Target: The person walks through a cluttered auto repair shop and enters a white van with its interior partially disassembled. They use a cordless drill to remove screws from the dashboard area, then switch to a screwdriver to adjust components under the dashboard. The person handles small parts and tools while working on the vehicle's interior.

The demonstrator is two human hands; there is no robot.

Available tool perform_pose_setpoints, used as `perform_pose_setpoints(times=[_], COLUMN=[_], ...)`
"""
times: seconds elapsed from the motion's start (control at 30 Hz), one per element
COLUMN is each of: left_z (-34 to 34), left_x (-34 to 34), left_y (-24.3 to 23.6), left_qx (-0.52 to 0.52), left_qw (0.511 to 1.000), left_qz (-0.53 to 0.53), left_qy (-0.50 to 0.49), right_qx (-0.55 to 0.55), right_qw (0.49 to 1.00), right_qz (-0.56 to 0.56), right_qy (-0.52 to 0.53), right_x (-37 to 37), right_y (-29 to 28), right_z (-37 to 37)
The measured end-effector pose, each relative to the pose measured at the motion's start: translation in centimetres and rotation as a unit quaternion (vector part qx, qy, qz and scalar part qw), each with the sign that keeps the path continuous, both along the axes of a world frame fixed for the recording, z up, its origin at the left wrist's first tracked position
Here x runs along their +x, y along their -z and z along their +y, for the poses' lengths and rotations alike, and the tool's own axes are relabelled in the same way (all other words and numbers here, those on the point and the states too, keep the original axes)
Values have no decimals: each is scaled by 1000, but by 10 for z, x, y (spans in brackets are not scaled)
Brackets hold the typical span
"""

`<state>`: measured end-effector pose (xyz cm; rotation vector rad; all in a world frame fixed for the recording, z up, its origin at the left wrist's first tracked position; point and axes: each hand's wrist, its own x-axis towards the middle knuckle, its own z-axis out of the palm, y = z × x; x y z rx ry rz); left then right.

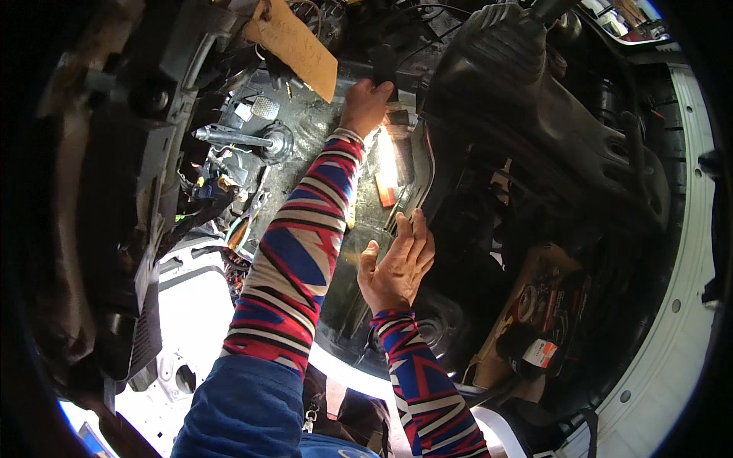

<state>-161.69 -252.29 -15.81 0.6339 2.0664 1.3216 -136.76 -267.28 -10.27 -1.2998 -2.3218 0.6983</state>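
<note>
My left hand [365, 108] reaches far into the stripped cabin of a vehicle, its fingers curled closed beside a dark upright part [384, 61]. What those fingers grip, if anything, is hidden. Just below it, a lit lamp [389, 156] glares against the metal floor panel [309, 160], with a red-orange piece [385, 192] at its lower end. Nearer to me, my right hand [398, 267] is raised with fingers stretched out and thumb apart, holding nothing. Its fingertips are close to the bent edge of a dark trim strip [422, 172].
A metal shaft [237, 137] and a pedal [265, 108] stick out at the left, near loose wiring [217, 179]. Cardboard [294, 47] hangs above. A black console with a ribbed boot [496, 46] fills the upper right; a cardboard box [496, 366] of parts sits lower right.
</note>
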Motion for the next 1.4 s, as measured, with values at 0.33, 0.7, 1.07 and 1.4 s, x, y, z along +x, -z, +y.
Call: perform_pose_setpoints(times=[0.33, 0.7, 1.07, 1.4], left_z=[22, 11, 10, -4], left_x=[19, 21, 28, 29], left_y=[18, 18, 27, 6], left_qx=[145, 172, 104, 100], left_qw=[977, 970, 987, 991], left_qz=[-114, -96, 57, 32], left_qy=[110, 144, 109, 83], right_qx=[20, 19, 19, 17], right_qw=[1000, 1000, 1000, 1000], right_qz=[-12, -18, -16, -4], right_qy=[3, 3, 8, 11], right_x=[-1, -1, -1, 0], right_y=[1, 1, 3, 3], right_z=[1, 1, 0, -1])
